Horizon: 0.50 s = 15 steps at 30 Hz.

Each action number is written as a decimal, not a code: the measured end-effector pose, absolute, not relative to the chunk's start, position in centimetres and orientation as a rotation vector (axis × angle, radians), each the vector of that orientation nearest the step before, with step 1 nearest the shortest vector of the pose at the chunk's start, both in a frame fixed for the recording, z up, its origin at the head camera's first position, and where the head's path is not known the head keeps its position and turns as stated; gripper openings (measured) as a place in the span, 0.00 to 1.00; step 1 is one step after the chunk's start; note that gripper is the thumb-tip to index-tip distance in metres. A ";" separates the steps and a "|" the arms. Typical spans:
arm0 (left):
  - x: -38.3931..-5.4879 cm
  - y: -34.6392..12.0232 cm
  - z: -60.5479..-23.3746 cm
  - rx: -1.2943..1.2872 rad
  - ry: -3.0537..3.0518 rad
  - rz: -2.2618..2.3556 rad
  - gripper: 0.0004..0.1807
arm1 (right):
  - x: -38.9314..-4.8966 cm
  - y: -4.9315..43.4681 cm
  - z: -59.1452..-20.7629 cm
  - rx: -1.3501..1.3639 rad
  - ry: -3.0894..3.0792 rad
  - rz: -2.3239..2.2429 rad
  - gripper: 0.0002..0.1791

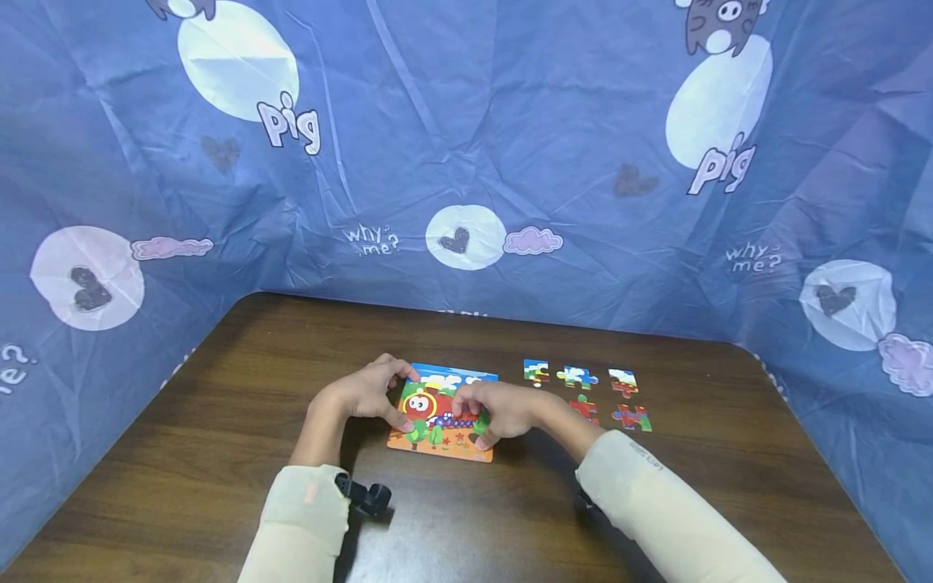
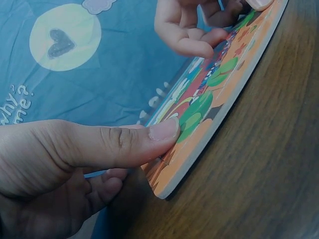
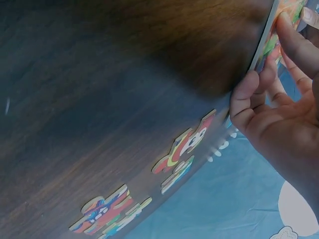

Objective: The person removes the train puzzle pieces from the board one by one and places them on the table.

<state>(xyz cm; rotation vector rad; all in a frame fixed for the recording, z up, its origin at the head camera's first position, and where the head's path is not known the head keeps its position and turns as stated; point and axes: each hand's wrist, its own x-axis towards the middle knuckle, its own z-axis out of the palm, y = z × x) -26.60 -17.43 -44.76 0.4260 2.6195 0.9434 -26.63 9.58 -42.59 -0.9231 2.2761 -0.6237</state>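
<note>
A colourful puzzle board point(image 1: 437, 441), printed with a big-eyed red and yellow figure above green leaves and an orange ground, lies on the brown table. My left hand point(image 1: 368, 394) grips its left side: the thumb point(image 2: 164, 130) presses on the printed face, while the fingers curl beside the edge. Over the right half, my right hand point(image 1: 503, 409) has its fingers bent. Its thumb touches the face near the lower right corner, and other fingertips point(image 3: 244, 87) meet the right edge. The palm side of that hand hides part of the picture.
Several loose jigsaw pieces point(image 1: 578, 376) lie on the table point(image 1: 692, 486) to the right of the board, roughly in two rows. My right forearm passes close to the lower row. A blue printed cloth point(image 1: 466, 146) hangs behind the table and along both sides.
</note>
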 end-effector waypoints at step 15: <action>-26.7 -17.5 -44.9 0.412 2.609 0.959 0.39 | -26.7 9.7 -42.4 -1.005 2.286 -0.569 0.21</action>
